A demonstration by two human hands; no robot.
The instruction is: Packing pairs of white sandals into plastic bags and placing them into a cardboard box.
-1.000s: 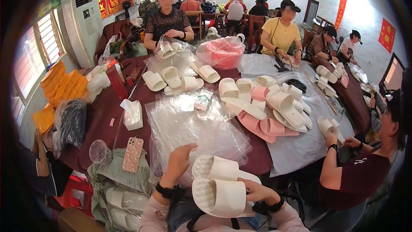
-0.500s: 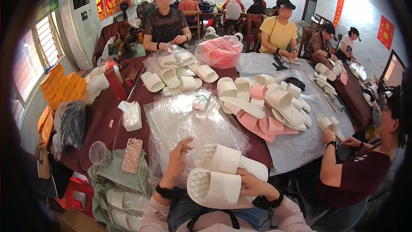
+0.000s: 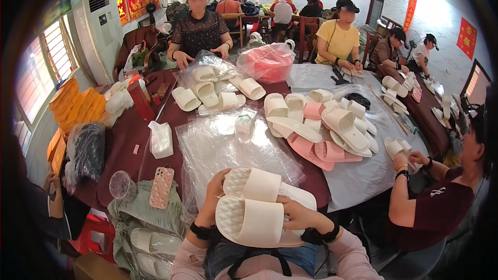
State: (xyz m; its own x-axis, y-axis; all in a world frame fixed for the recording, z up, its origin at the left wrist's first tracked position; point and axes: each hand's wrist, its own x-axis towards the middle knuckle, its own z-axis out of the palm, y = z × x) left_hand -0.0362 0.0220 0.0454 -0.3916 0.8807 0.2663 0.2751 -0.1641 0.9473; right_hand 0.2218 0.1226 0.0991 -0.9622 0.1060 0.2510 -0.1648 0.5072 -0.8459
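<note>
Two white slide slippers [image 3: 250,220] lie side by side in front of me, above my lap, toes pointing left. My right hand [image 3: 302,212] grips them from the right, its fingers over the inner edge near the strap. My left hand [image 3: 213,191] is closed around the toe end, with part of its fingers hidden behind the slippers. Just beyond, a stack of clear plastic bags [image 3: 228,142] lies on the dark red tabletop [image 3: 129,148]. A small white and green box [image 3: 244,123] shows hazily through plastic at the stack's far side.
White and pink slippers [image 3: 340,124] are heaped right of the bags; bagged slippers [image 3: 206,93] lie beyond. A tissue pack [image 3: 161,140], phone [image 3: 162,187] and clear round tub [image 3: 122,185] stand left. Co-workers sit across and at right [image 3: 430,202].
The slippers have shifted a little left. My left hand, raised with fingers apart before, has come down onto their toe end. The person across has moved both hands apart over the bagged slippers.
</note>
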